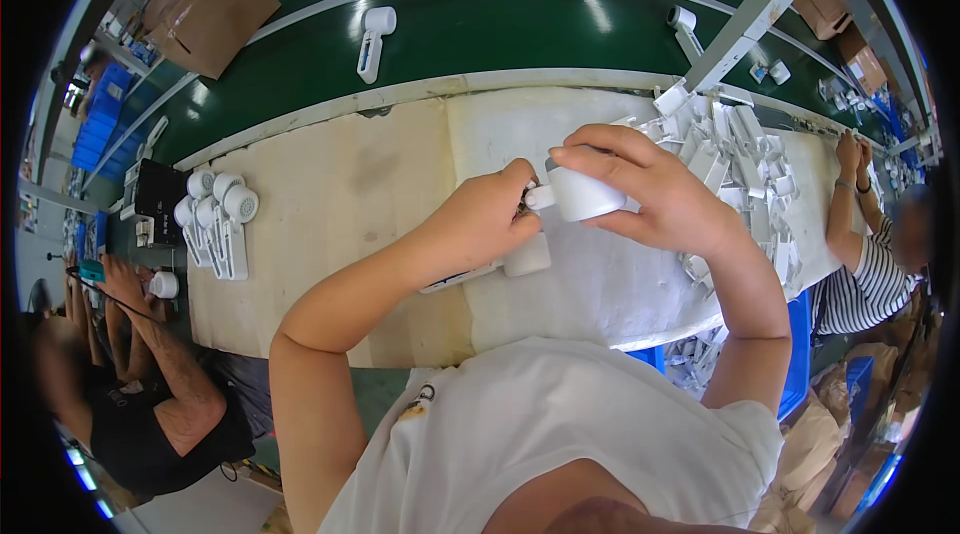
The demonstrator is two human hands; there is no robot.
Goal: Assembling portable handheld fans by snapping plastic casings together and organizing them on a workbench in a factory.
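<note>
Above the middle of the table, my right hand [650, 184] is closed around a white cylindrical head [588, 192] with a grey end. My left hand [487, 217] is closed at the small white neck [540, 197] that joins this head; its fingers hide most of what they pinch. Beneath my left hand a white rounded part [528, 256] is visible. A flat white piece [462, 277] shows below my left wrist, partly covered.
Several assembled white devices [228, 234] stand grouped at the table's left. White plastic parts [745, 169] are heaped on the right. Beyond the table, a green conveyor [500, 34] carries a white device [374, 39]. Co-workers [150, 384] sit at both sides. A metal post [750, 24] rises at far right.
</note>
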